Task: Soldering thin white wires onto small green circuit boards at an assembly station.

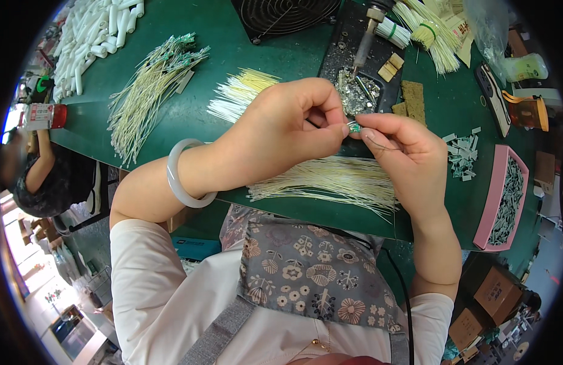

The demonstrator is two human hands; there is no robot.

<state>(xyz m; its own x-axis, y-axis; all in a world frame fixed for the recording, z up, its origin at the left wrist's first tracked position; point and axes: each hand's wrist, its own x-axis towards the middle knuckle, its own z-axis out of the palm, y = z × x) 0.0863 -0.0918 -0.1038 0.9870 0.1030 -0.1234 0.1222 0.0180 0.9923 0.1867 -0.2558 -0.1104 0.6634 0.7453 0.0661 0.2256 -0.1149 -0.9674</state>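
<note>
My left hand [300, 125], with a pale bangle at its wrist, is closed in a pinch. Its thumb and forefinger meet a small green circuit board [354, 127]. From the other side, the fingertips of my right hand [409, 149] pinch the same board, and a thin wire shows by the right thumb. Fingers cover most of the piece. Just beyond it is a soldering iron [366, 44], tip down over a tray of solder scraps [354, 91]. Below my hands lies a spread of thin yellow and white wires [330, 182].
Wires with green boards [150, 91] and a cut wire bundle [242, 91] lie left. White tubes [102, 39] fill the far left corner; a black fan [287, 15] stands at the back. Rightward are small pale pieces [463, 152], a pink tray [491, 213] and a phone [493, 100].
</note>
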